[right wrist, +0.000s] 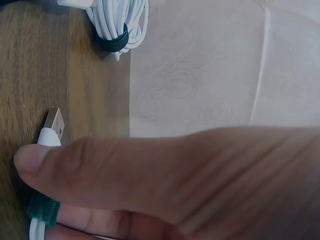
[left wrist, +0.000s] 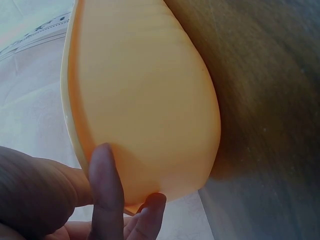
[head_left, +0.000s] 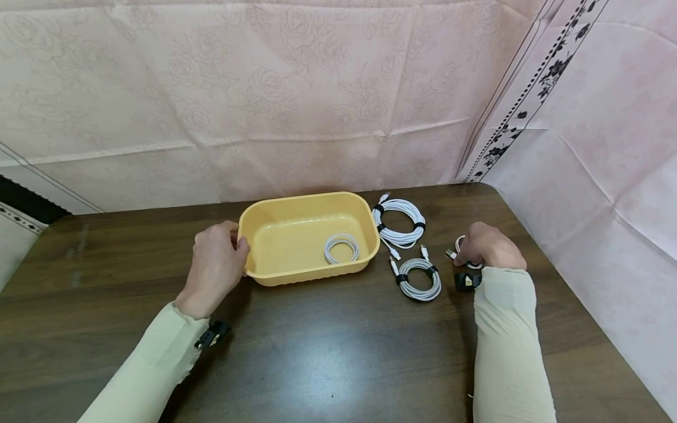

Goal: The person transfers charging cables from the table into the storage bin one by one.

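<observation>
My left hand (head_left: 214,264) grips the left end of a yellow plastic basin (head_left: 304,277). In the left wrist view its fingers (left wrist: 106,185) lie against the outer wall of the basin (left wrist: 150,100). One coiled white cable (head_left: 329,254) lies inside the basin, toward the right. At the right side of the table my right hand (head_left: 492,245) pinches a white USB cable (head_left: 459,242). Its metal plug (right wrist: 55,120) sticks out past the thumb (right wrist: 32,159) in the right wrist view, and a dark green strap (right wrist: 44,207) shows below. The palm hides most of this coil.
Between the basin and my right hand lie two coiled cables with black straps: a white one (head_left: 404,237) at the back and a greyish-white one (head_left: 420,294) nearer. The brown wooden table (head_left: 317,352) meets flowered cloth (head_left: 296,117) behind and on the right.
</observation>
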`<action>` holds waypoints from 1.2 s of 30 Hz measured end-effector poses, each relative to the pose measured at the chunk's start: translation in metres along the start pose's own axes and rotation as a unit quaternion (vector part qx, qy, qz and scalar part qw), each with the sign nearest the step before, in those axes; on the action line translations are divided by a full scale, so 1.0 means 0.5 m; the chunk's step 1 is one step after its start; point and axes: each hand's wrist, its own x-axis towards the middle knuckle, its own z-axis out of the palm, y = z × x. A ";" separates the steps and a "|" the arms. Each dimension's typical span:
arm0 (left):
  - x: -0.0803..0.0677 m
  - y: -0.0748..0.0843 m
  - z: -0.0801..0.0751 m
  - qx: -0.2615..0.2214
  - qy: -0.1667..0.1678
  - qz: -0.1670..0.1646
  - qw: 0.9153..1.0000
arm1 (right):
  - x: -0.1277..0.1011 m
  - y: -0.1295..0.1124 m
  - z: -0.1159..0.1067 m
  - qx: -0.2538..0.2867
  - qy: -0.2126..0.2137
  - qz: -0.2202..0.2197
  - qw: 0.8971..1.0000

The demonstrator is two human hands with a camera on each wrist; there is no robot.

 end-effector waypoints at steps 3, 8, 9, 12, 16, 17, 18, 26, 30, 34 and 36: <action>0.000 0.000 0.000 -0.005 -0.002 0.000 1.000 | 0.003 0.001 0.001 -0.008 0.001 -0.004 1.000; 0.000 0.000 0.000 -0.005 -0.002 0.002 1.000 | 0.006 0.004 0.002 -0.015 0.002 -0.007 1.000; 0.000 0.000 0.000 -0.004 -0.001 0.003 1.000 | 0.005 0.004 0.002 -0.015 0.003 -0.008 1.000; 0.000 0.000 0.000 -0.004 0.001 0.004 1.000 | 0.004 0.005 0.001 -0.017 0.005 -0.010 1.000; 0.000 0.001 0.000 -0.005 0.003 0.007 1.000 | 0.004 0.005 0.001 -0.019 0.006 -0.010 1.000; 0.000 0.001 0.000 -0.007 0.003 0.007 1.000 | 0.005 0.005 0.001 -0.020 0.006 -0.009 1.000; 0.000 0.001 0.000 -0.007 0.003 0.007 1.000 | 0.005 0.005 0.001 -0.020 0.007 -0.009 1.000; 0.002 -0.002 0.001 0.008 0.019 0.020 1.000 | 0.000 0.008 0.002 -0.003 0.019 -0.014 1.000; 0.003 -0.003 0.002 0.016 0.030 0.030 0.999 | 0.000 0.011 0.002 0.007 0.024 -0.014 1.000; 0.003 -0.004 0.001 0.008 0.022 0.024 0.999 | 0.000 0.009 0.003 0.008 0.023 -0.010 1.000; 0.001 -0.004 0.001 0.010 0.018 0.022 1.000 | 0.000 0.008 0.002 0.007 0.020 -0.009 1.000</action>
